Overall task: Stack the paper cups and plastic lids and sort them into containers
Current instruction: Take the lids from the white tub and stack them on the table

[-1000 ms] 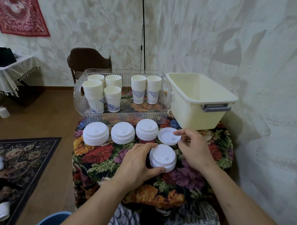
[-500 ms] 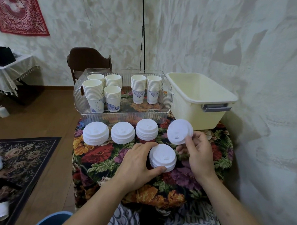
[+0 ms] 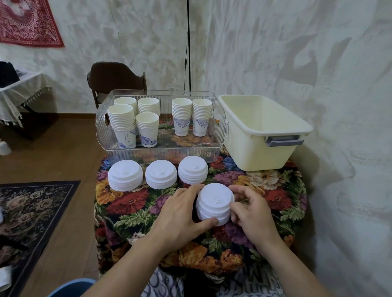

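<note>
Nearest the person, both hands cup one stack of white plastic lids standing on the floral-clothed surface. The left hand curls round its 9 o'clock side with the thumb hooked under the near edge, and the right hand pinches its 3 o'clock side with bent fingers, probably to square the lids so the pile stays straight for lifting. Just beyond, at 11 to 12 o'clock of that stack, three more lid stacks sit in a row, close together but apart, seemingly parked until they are moved. Behind them a clear plastic bin holds six stacks of nested paper cups, so the cup half looks sorted. At 1 o'clock a cream plastic tub shows nothing inside, likely the lids' destination.
</note>
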